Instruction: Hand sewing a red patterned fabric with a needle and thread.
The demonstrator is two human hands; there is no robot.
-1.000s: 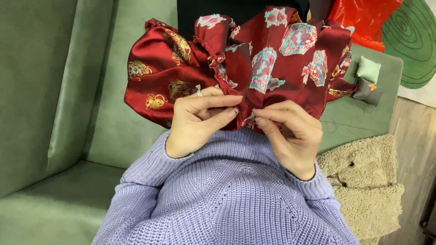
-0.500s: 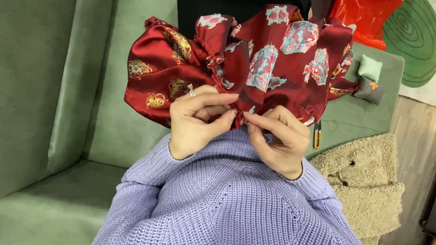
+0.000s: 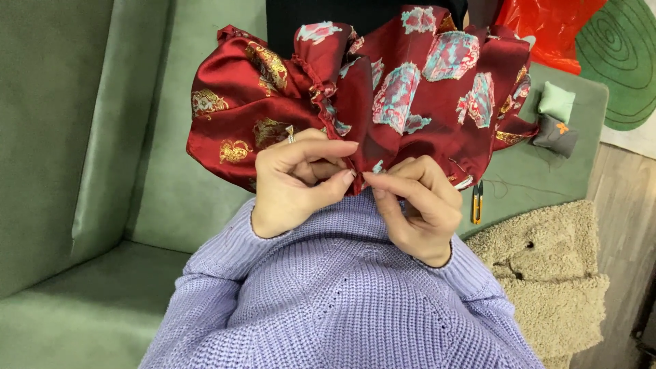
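A gathered piece of dark red satin cloth (image 3: 355, 89) with gold and pale blue-pink woven motifs is held up in front of me, its ruffled folds spreading left and right. My left hand (image 3: 297, 181), with a ring on one finger, pinches the lower edge of the cloth between thumb and fingers. My right hand (image 3: 420, 205) pinches the same edge right beside it, fingertips almost touching the left thumb. Both wrists come out of lilac knitted sleeves (image 3: 328, 301).
I sit on a green velvet sofa (image 3: 82, 137). A small yellow-handled thread snip (image 3: 477, 203) lies on the seat to the right, near a green and a grey little cushion (image 3: 555, 119). A beige fluffy rug (image 3: 547, 266) and an orange-red bag (image 3: 550, 31) lie at the right.
Both hands have stayed at the cloth's lower edge, with the fingers shifting their pinch slightly; the right hand dropped a little, uncovering the thread snip on the seat.
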